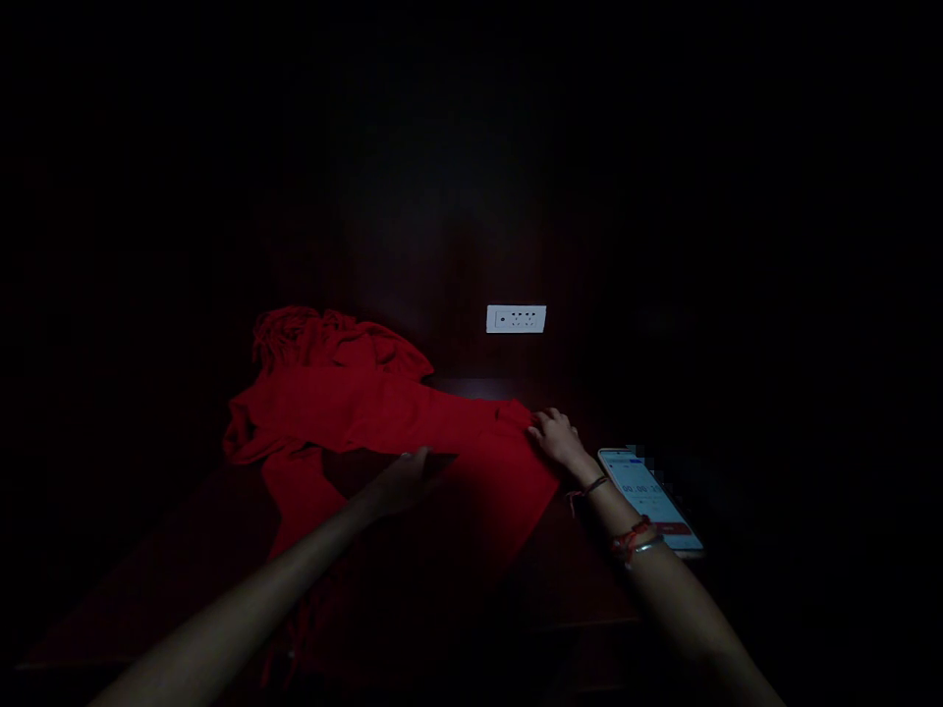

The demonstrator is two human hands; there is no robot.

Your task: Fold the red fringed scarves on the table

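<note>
I see red cloth on the table, rumpled toward its far left corner, smoother rightward: only partly spread, I'd judge. Left hand and right hand sit apart at the cloth's edges; grips I can't tell.

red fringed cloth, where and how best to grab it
Probably pinch the red fringed cloth at its far right corner, coming from the right: small folds there offer something to catch, and the right hand rests on that edge.
</note>
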